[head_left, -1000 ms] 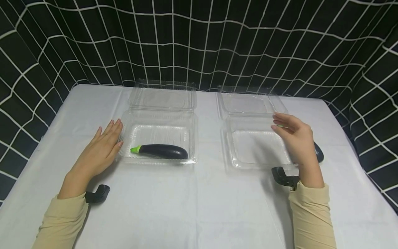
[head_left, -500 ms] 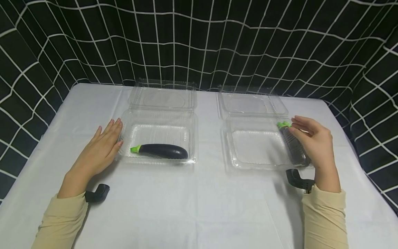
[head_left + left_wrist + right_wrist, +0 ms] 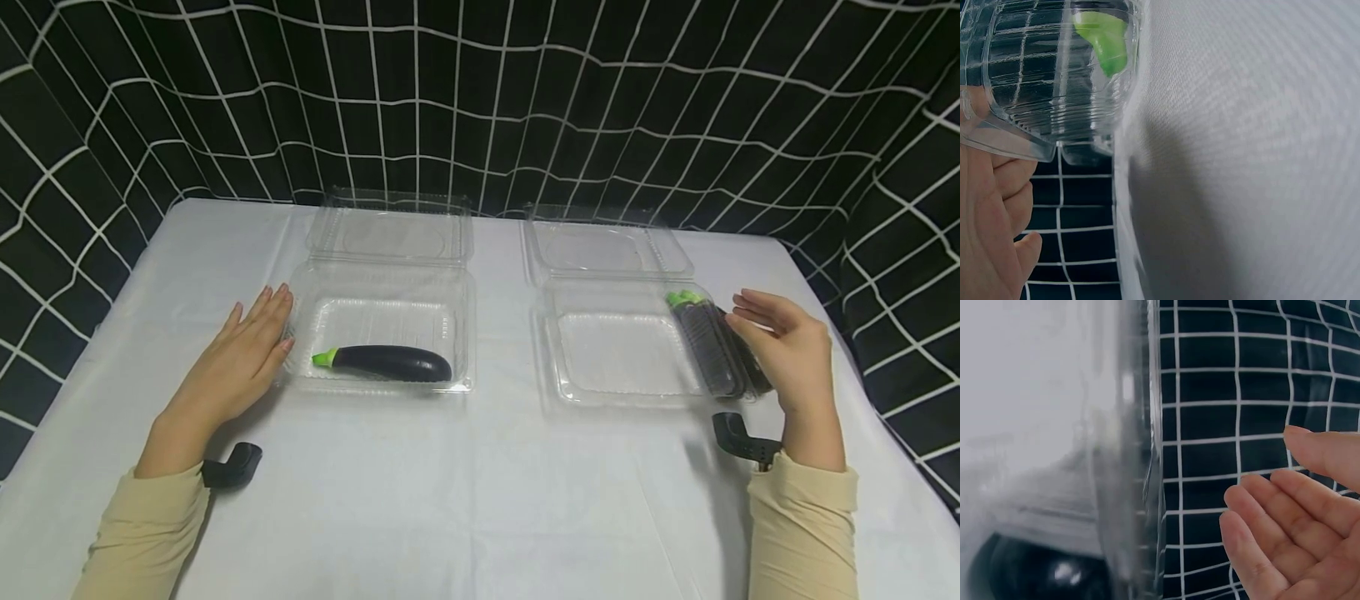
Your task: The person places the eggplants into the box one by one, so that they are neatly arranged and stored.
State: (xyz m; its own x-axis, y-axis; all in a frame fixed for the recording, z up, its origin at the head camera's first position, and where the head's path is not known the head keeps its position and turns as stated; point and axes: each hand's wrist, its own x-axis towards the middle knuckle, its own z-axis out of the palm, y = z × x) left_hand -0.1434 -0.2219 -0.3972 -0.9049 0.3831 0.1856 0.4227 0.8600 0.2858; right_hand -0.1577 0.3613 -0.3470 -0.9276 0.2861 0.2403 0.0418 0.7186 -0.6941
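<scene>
Further right than in the earlier frame, the right hand (image 3: 795, 358) sits just right of the right clamshell (image 3: 626, 358), thumb apart, pinching nothing. Through that clamshell's ribbed right wall shows a green-capped eggplant (image 3: 707, 346) (inside or out, I cannot tell). Left of that clamshell, the left hand (image 3: 232, 367) lies straight-fingered beside the left clamshell (image 3: 378, 321), whose glossy eggplant (image 3: 393, 363) looks firm, slick, best grasped mid-body; thin plastic probably flexes, cracks.

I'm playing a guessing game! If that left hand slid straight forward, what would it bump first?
Probably the left clear box; the left hand lies close beside it. Depth is unclear, so they may be touching.
</scene>
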